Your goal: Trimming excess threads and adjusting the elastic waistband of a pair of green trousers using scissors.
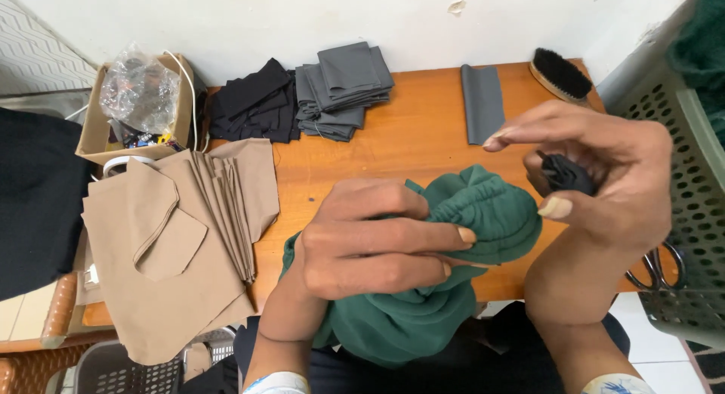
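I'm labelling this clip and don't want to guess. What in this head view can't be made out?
- Small black item: the right hand closes around it, so its kind is unclear.
- Green cloth: bunched under the left hand, shape hidden.
- Scissors: blades behind the right wrist and grey basket.
- Cardboard box: crumpled plastic hides its contents.
- Black cloth: cut off by the left edge.

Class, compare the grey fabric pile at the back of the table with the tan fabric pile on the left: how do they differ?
The grey fabric pile is dark and compactly folded; the tan fabric pile is light, bigger, fanned out and overhangs the table edge. Both are stacked cut cloth pieces.
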